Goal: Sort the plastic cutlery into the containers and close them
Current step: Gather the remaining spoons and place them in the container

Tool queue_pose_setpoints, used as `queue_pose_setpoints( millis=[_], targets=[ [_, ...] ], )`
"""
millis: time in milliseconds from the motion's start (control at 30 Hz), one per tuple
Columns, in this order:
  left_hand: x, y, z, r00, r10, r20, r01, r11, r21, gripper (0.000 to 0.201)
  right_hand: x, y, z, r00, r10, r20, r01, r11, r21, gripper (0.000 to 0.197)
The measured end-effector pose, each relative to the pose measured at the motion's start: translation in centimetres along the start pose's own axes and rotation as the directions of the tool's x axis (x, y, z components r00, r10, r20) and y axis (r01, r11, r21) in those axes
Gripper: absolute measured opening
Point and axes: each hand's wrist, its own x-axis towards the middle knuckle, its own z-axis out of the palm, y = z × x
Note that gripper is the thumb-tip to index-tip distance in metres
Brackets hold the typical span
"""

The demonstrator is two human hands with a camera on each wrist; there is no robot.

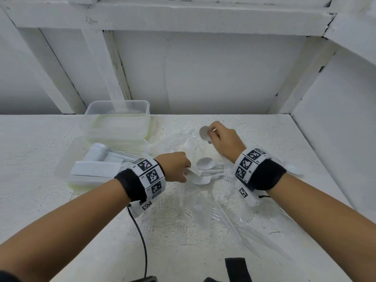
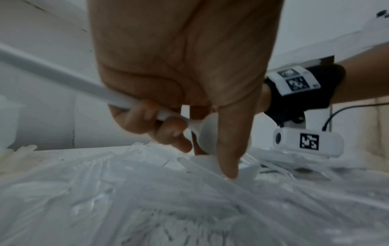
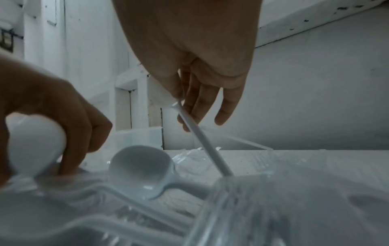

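the fingers [image 2: 168, 131] of the left hand [image 1: 175, 166] are curled round the handle of a white spoon [image 2: 63, 78], with the index finger stretched down so its tip touches the heap of clear cutlery [image 2: 147, 199] on the table. in the head view that hand sits low over a cluster of loose white spoons [image 1: 205, 165] at the middle of the table, its knuckles just beside one upturned bowl.

the right hand [image 1: 221, 139] is farther back and raised a little. its thumb and first finger pinch another white spoon [image 1: 204, 133] near the neck; the wrist view shows the handle [image 3: 202, 139] slanting down from the pinch toward the clear pieces, while the other fingers [image 3: 229, 106] hang loose and apart.

around both hands, clear plastic forks and knives [image 1: 223, 216] lie scattered over the white speckled table [image 1: 40, 139], reaching toward the near edge.

to the left of the left wrist stands an open clear container [image 1: 67, 159], and inside it lies a row of white spoons [image 1: 105, 155] packed side by side. just behind it, touching or nearly so, is a stack of clear containers [image 1: 118, 119] by the back wall; what the stack holds cannot be made out through the blurred plastic.

both wrists wear black bands with checkered marker tags [image 1: 150, 174], and a black cable [image 1: 140, 231] trails from the left one toward the near edge.
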Motion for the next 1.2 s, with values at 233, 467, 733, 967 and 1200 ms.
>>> queue_pose_setpoints(
  millis=[233, 467, 733, 967, 1200],
  targets=[
    [-0.3, 0.0, -0.4, 0.986, 0.077, -0.148, -0.073, 0.997, 0.038, 0.022, -0.3, -1.5, -1.2, 0.971, 0.061, -0.232, 0.038, 0.916, 0.4, 0.01],
    [-2.5, -1.8, -4.4, 0.954, 0.022, -0.3, -0.169, 0.863, -0.476, 0.008, 0.2, -0.7, -1.9, 0.991, 0.131, -0.025, -0.118, 0.949, 0.294, 0.037],
    [-2.7, -3.4, -5.6, 0.887, -0.388, -0.251, -0.256, 0.041, -0.966, 0.028, -0.1, 0.4, 0.7, 0.906, 0.203, 0.372, -0.077, 0.942, -0.328, 0.037],
    [-1.8, -3.4, -4.4, 0.836, -0.499, -0.229, -0.258, 0.011, -0.966, 0.025, -0.4, -0.3, 1.7, 0.906, 0.132, 0.403, -0.007, 0.955, -0.296, 0.02],
    [-0.6, -1.9, -2.6, 0.852, -0.41, -0.326, -0.163, 0.385, -0.908, 0.018, -0.2, -0.3, 0.9, 0.965, 0.047, 0.258, 0.027, 0.961, -0.275, 0.02]
  ],
)
